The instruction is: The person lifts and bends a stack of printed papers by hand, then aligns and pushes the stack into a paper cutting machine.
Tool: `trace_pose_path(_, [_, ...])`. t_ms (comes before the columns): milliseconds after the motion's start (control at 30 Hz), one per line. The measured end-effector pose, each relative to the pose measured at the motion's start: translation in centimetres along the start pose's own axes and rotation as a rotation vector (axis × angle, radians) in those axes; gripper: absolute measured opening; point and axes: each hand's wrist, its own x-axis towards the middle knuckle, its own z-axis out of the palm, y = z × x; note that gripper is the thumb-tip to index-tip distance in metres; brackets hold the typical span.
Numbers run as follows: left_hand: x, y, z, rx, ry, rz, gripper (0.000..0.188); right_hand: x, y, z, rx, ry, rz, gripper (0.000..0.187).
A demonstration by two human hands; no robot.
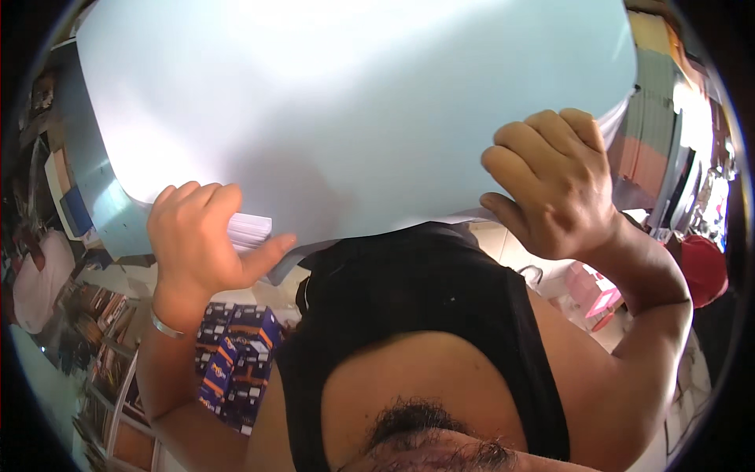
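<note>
A large pale blue-white sheet with rounded corners (377, 134) spreads out in front of me. At its near left edge, my left hand (197, 236) is closed, fingers curled over and thumb stretched to the right. A small layered white stack, like paper (250, 228), sticks out between those fingers and the thumb. My right hand (554, 181) is closed at the near right part of the sheet, fingers curled and thumb by the near edge. The fingertips of both hands are partly hidden, as is most of the white stack.
Dark blue printed boxes (240, 354) stand on the floor, left of my body. Shelves with stacked flat items (110, 346) are further left. Layered coloured stacks (653, 118) rise at the right, above a red rounded thing (702, 271). A pink box (591, 289) lies below my right forearm.
</note>
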Motion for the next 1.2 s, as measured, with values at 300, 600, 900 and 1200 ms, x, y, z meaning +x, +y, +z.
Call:
trace_pose_path(300, [-2.2, -2.0, 1.5, -0.019, -0.089, -0.043, 0.056, -0.8, 1.3, 1.0, -0.033, -0.128, 0.080, 0.022])
trace_pose_path(600, [-3.5, -5.9, 4.6, -0.206, 0.117, 0.032, 0.062, -2.4, 2.6, 1.9, -0.058, -0.020, 0.026, 0.025])
trace_pose_path(900, [-5.5, -4.6, 4.1, -0.465, 0.734, -0.002, 0.072, -4.8, 3.4, 1.2, 0.091, 0.407, 0.012, 0.034])
trace_pose_path(1200, [-3.7, -3.9, -3.9, -1.020, 1.283, 0.234, 0.072, -3.6, 5.6, -5.2, 0.888, 1.136, -0.290, 0.039])
